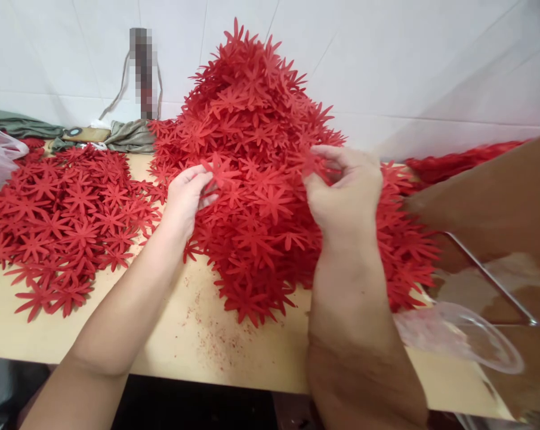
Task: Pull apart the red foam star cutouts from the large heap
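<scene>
A tall heap of red star-shaped flower cutouts (252,119) stands at the middle of the pale wooden table (198,334). My left hand (187,194) pinches one red flower cutout (220,173) at the heap's left side. My right hand (343,191) is closed on a few red flower cutouts (317,164) at the heap's right side. A flatter spread of the same red cutouts (68,215) lies on the table to the left.
Red crumbs dot the table near its front edge (216,340). A clear plastic bag (457,334) lies at the right beside a brown cardboard surface (497,197) and a metal rod (493,278). Grey cloth (126,136) and a white wall sit behind.
</scene>
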